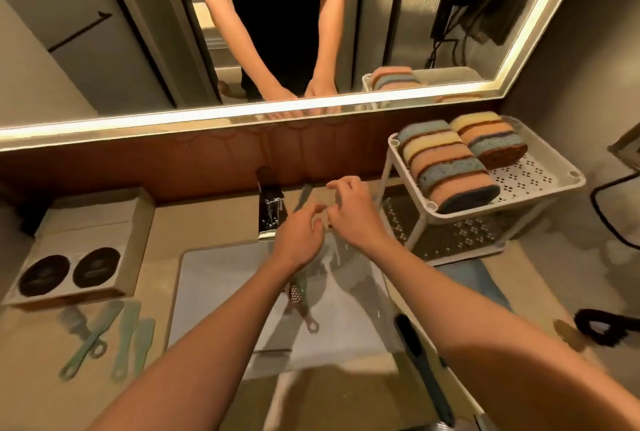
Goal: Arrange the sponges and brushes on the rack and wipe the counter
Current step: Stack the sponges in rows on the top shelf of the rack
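Note:
Both hands meet over the white sink, just right of the chrome faucet. My left hand has curled fingers, and a blurred green brush sticks up from them. My right hand hovers beside it with loosely curled fingers that hold nothing I can see. Another brush, ring-ended, lies in the sink under my left wrist. Several striped sponges stand in rows on the top shelf of the white rack. Three green brushes lie on the counter at the left.
A box with two dark round lids sits on the left counter. A long dark brush lies along the sink's right edge, and a black brush at the far right. A blue cloth lies before the rack. A lit mirror fills the back wall.

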Demonstrator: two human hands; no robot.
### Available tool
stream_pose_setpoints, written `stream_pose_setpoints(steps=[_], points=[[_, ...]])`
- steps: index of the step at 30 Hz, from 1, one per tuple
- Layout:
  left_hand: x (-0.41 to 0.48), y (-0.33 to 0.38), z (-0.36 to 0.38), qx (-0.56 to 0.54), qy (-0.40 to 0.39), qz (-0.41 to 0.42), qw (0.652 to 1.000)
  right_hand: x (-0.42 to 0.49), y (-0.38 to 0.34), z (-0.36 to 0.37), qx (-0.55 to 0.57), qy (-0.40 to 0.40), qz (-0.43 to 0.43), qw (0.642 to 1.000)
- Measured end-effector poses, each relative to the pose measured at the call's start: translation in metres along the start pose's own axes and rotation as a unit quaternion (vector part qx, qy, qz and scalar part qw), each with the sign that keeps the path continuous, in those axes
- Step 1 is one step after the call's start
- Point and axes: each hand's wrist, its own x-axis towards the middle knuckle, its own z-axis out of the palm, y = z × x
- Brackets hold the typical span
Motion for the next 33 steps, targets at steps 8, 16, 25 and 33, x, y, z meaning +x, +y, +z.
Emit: stream_pose_setpoints(steps=[8,16,25,33], points=[[-0.034,-0.084,0.039,-0.035,-0.064,-0.05,0.996,-0.04,0.009,0.095,0.0,-0.08,0.055,0.995],[-0.045,-0.159,0.054,-0.053,-0.099,-0.145,0.983,-0.055,0.012,0.153,0.026,-0.146,0.082,0.986],[-0.043,-0.221,0.08,-0.012,-0.125,-0.175,0.977,-0.06,0.027,0.234,0.092,-0.209,0.098,0.969],[-0.026,-0.248,0.108,0.095,-0.124,-0.174,0.972,-0.071,0.064,0.285,0.082,-0.27,0.103,0.954]])
